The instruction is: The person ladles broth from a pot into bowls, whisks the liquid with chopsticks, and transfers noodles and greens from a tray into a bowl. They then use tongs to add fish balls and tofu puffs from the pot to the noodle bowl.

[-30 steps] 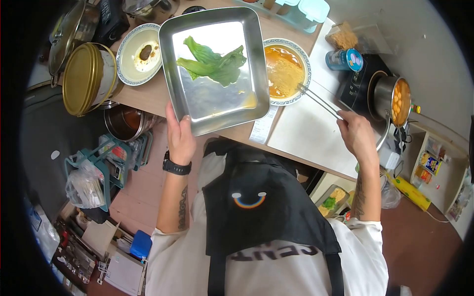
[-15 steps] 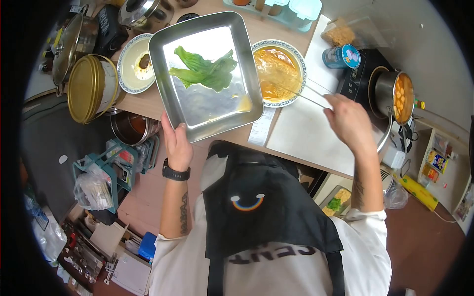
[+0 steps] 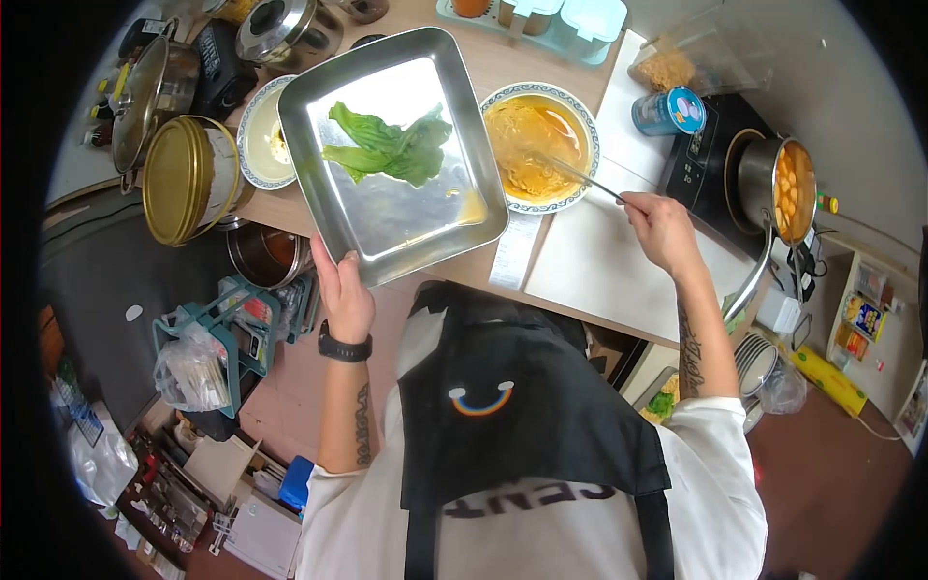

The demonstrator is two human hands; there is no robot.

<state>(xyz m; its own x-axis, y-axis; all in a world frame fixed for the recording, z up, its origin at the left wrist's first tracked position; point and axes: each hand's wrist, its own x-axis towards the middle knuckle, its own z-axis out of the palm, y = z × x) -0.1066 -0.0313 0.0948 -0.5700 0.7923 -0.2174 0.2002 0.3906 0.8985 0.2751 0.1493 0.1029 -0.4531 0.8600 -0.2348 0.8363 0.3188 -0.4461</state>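
Observation:
With my left hand I grip the near edge of a rectangular steel tray, thumb on the rim. Wilted green leaves lie in it, with some yellowish liquid in the near right corner. My right hand is closed around chopsticks. Their tips dip into the noodles and brown broth of a blue-patterned bowl. That bowl stands just right of the tray. Partly behind the tray's left side is a second patterned bowl with a little seasoning in it.
On the right, a pot of orange pieces in liquid sits on a black induction cooker, its handle pointing toward me. A blue can stands nearby. Light-blue condiment boxes line the back. A gold-lidded bucket is at left.
My right hand has moved left and slightly down, and the chopsticks have come together in the broth. The noodle bundle has sunk and spread. The tray has shifted slightly left.

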